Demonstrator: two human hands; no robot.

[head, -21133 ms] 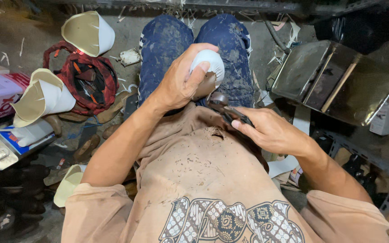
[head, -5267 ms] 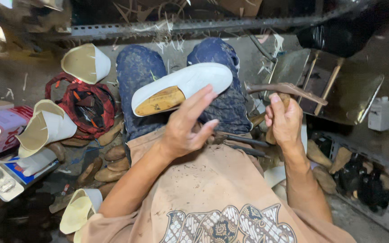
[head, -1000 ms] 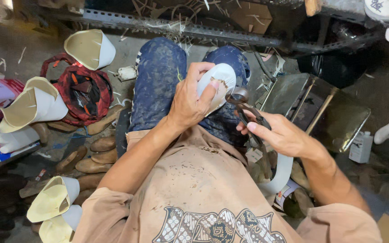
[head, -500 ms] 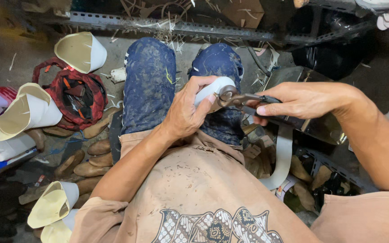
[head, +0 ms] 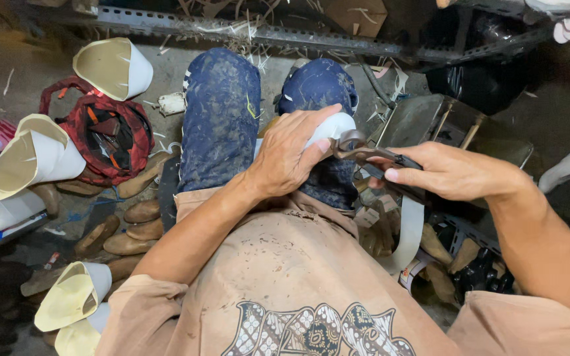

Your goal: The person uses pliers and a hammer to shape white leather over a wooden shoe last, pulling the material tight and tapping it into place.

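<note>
I sit with my knees in stained blue jeans (head: 222, 112). My left hand (head: 290, 157) grips a white shoe upper (head: 332, 126) on a last, pressed against my right knee. My right hand (head: 444, 173) is closed around dark metal pincers (head: 364, 153), whose jaws touch the white shoe's edge by my left fingertips. Most of the shoe is hidden under my left hand.
Stacks of white-and-cream shoe uppers (head: 110, 66) (head: 31, 158) (head: 74, 304) lie at the left, with a red-black bag (head: 107, 135) and brown wooden lasts (head: 133, 217). A perforated metal rail (head: 265, 31) runs across the top. A metal tray (head: 423, 122) stands on the right.
My right hand has drawn slightly to the right with the pincers still at the shoe's edge. My left hand keeps its grip on the shoe, the view shifted a little.
</note>
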